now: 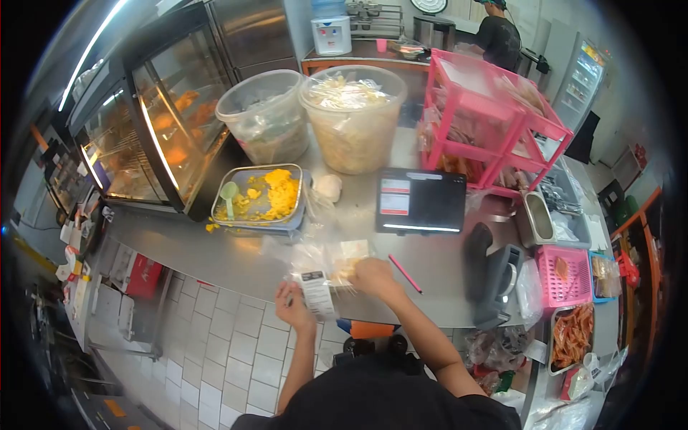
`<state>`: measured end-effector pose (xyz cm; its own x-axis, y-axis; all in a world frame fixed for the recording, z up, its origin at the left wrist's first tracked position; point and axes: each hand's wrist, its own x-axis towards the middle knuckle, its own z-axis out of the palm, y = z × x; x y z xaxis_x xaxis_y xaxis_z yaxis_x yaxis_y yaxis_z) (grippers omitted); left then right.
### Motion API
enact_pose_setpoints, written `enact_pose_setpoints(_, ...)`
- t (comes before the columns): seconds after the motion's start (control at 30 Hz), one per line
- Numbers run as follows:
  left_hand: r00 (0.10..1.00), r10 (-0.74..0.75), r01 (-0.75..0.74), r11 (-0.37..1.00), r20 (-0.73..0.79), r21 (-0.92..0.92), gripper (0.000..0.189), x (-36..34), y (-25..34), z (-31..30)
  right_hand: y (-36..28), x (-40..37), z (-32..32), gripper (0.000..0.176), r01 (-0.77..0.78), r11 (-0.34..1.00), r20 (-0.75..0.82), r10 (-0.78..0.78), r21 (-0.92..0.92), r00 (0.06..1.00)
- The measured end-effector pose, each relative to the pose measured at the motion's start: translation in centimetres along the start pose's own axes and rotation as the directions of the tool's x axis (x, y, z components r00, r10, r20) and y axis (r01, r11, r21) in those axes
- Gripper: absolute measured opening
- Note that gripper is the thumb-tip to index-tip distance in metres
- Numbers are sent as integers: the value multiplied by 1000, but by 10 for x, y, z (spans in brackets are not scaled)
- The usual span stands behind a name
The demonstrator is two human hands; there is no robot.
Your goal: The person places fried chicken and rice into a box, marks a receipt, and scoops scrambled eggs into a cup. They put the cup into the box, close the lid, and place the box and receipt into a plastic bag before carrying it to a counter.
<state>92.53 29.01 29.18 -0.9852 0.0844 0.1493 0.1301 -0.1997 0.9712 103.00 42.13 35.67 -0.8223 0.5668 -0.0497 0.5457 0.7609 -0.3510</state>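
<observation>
At the counter's front edge, a clear plastic bag (307,256) with pale food in it lies beside a printed white label or receipt (317,292). My left hand (291,302) is at the paper's left side, fingers curled together; what they hold, if anything, is too small to name. My right hand (374,278) is closed on the bag's right part, by a pale square piece (354,249). Right of that hand lies a pink pen (405,274). Behind the bag are a metal tray (247,172) of yellow food with a green scoop (229,199) and a white round item (327,188).
Two large tubs (352,136) and a black tablet (421,202) stand farther back. A glass food warmer (154,122) is left; a pink rack (476,93), black device (497,283) and pink basket (565,276) are right. A person (497,39) stands at the back.
</observation>
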Motion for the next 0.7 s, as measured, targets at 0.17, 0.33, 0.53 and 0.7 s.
enact_pose_setpoints(0.17,996,-39,31,995,79,98,8,2,-18,-4,12,7,-7,48,-412,905,306,363,110,880)
enact_pose_setpoints(0.33,997,-34,31,998,74,51,19,15,-46,-14,-5,6,-21,63,-102,994,-117,104,28,988)
enact_pose_setpoints(0.53,871,-147,88,985,470,145,15,34,-44,-34,-33,32,17,47,225,922,-82,-210,315,974)
enact_pose_setpoints(0.7,747,-347,238,936,567,260,15,61,-26,-30,-30,-29,0,33,-10,818,-124,99,575,987)
